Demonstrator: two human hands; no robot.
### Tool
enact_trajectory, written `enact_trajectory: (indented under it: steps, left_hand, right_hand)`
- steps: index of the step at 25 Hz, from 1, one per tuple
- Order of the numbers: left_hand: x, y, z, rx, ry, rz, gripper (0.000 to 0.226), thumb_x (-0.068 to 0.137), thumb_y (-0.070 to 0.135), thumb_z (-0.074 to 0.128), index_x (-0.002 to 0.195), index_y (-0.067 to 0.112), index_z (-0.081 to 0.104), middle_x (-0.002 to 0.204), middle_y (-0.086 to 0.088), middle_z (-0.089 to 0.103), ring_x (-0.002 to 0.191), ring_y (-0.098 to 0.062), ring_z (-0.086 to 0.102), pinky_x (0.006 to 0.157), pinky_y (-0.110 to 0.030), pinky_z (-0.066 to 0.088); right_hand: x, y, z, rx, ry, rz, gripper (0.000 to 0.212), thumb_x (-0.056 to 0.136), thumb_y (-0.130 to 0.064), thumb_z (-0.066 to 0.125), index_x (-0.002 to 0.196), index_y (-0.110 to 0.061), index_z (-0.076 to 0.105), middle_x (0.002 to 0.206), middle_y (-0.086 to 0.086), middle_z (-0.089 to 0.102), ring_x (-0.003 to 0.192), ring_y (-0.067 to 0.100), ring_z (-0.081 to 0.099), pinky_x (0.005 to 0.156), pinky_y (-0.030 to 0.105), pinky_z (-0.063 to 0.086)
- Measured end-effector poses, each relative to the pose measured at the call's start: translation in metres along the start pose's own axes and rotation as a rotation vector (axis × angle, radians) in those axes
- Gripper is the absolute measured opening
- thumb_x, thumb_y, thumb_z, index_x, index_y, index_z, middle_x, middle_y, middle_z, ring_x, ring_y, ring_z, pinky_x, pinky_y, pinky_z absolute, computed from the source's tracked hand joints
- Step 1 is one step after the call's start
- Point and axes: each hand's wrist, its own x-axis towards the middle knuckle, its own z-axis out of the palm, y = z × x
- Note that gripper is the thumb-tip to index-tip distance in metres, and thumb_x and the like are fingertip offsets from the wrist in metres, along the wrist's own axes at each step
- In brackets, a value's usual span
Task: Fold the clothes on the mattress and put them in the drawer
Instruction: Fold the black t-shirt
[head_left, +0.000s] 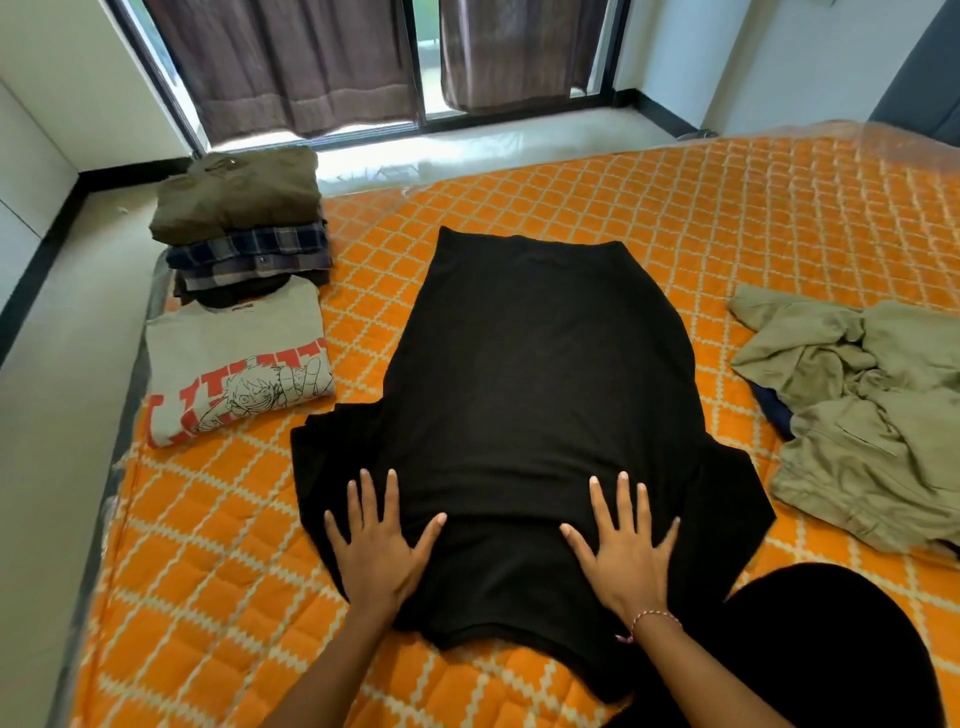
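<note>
Both hands are lying flat, fingers spread, gripping nothing: the left hand (382, 540) and right hand (623, 545) are pressing the black shirt (535, 374), which is lying spread on the mattress (727, 218). The shirt's near hem is running under the forearms.

The single head-worn camera looks forward and steeply down from close above the orange quilted mattress (675, 218), its wide lens bending the edges, with the person's forearms entering from the bottom edge and the curtained window (426, 62) across the top of the view.
</note>
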Motion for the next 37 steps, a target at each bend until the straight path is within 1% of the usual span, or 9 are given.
enact_trajectory:
  steps: [8,13,18,20,23,25,30,33,37]
  left_hand:
    - [-0.034,-0.017,0.005,0.012,0.066,-0.063,0.109,0.059,0.089,-0.005,0.151,0.031,0.004,0.16,-0.002,-0.002,0.147,-0.019,-0.008,0.114,-0.048,-0.009]
    - [-0.036,-0.014,-0.007,0.053,0.035,-0.044,0.11,0.059,0.086,-0.004,0.152,0.028,0.007,0.16,-0.005,-0.002,0.147,-0.022,-0.006,0.114,-0.053,-0.004]
    - [-0.039,0.005,-0.002,0.07,-0.015,0.214,0.091,0.084,0.076,0.007,0.139,0.015,0.047,0.15,-0.015,0.035,0.139,-0.029,0.028,0.107,-0.055,0.025]
    - [-0.048,-0.002,0.01,0.085,-0.067,0.175,0.093,0.083,0.078,0.005,0.139,0.017,0.048,0.148,-0.011,0.039,0.138,-0.023,0.028,0.105,-0.053,0.029]
    - [-0.061,-0.005,0.01,0.036,-0.082,0.141,0.096,0.079,0.081,0.001,0.138,0.021,0.048,0.148,-0.008,0.04,0.137,-0.021,0.03,0.105,-0.052,0.028]
    - [-0.051,0.009,0.0,0.029,-0.03,0.118,0.101,0.076,0.082,-0.005,0.139,0.022,0.046,0.15,-0.009,0.037,0.139,-0.022,0.029,0.108,-0.053,0.025]
    - [0.094,0.061,-0.038,-0.02,0.121,0.118,0.06,0.096,0.047,0.04,0.146,0.013,0.032,0.152,-0.015,0.028,0.142,-0.028,0.024,0.112,-0.049,0.025]
    - [0.2,0.085,-0.052,-0.174,0.072,-0.119,0.062,0.095,0.042,0.048,0.142,0.006,0.031,0.143,-0.021,0.035,0.131,-0.037,0.035,0.104,-0.051,0.034]
    - [0.304,0.092,-0.054,-0.353,0.102,-0.301,0.049,0.09,0.04,0.059,0.12,0.001,0.052,0.129,-0.023,0.048,0.116,-0.041,0.045,0.096,-0.047,0.039]
  right_hand:
    - [0.001,-0.006,0.01,-0.019,-0.092,-0.047,0.114,0.035,-0.08,-0.044,0.135,-0.029,-0.029,0.146,0.001,-0.038,0.142,0.027,-0.026,0.107,0.066,-0.009]
    - [-0.004,-0.009,-0.004,0.007,-0.048,-0.06,0.114,0.048,-0.081,-0.038,0.147,-0.031,-0.015,0.158,0.006,-0.017,0.145,0.028,-0.015,0.108,0.066,-0.005]
    - [-0.043,0.013,0.003,0.101,-0.021,0.142,0.076,0.091,-0.068,0.004,0.138,-0.027,0.047,0.147,0.009,0.041,0.134,0.032,0.039,0.102,0.066,0.025]
    - [-0.055,0.015,0.008,0.14,0.029,0.232,0.081,0.088,-0.07,0.002,0.14,-0.026,0.045,0.152,0.009,0.033,0.136,0.032,0.035,0.103,0.063,0.019]
    - [-0.056,0.001,-0.006,0.154,-0.004,0.354,0.076,0.09,-0.069,0.014,0.152,-0.026,0.008,0.158,0.013,-0.007,0.147,0.03,0.0,0.109,0.065,0.006]
    - [-0.032,-0.003,-0.028,0.193,0.204,0.304,0.07,0.092,-0.056,0.04,0.15,-0.02,0.023,0.158,0.017,0.006,0.146,0.032,0.004,0.108,0.066,0.005]
    - [0.131,0.046,-0.092,0.284,0.285,0.443,0.061,0.097,-0.049,0.034,0.142,-0.007,0.035,0.143,0.02,0.039,0.133,0.036,0.035,0.106,0.052,0.027]
    - [0.213,0.086,-0.122,0.875,0.078,0.673,0.072,0.095,-0.059,0.029,0.115,0.005,0.054,0.102,0.019,0.06,0.097,0.035,0.06,0.076,0.04,0.048]
    - [0.275,0.089,-0.147,1.474,-0.49,0.554,0.073,0.09,-0.065,0.031,0.104,-0.002,0.065,0.093,0.012,0.069,0.077,0.026,0.068,0.061,0.032,0.053]
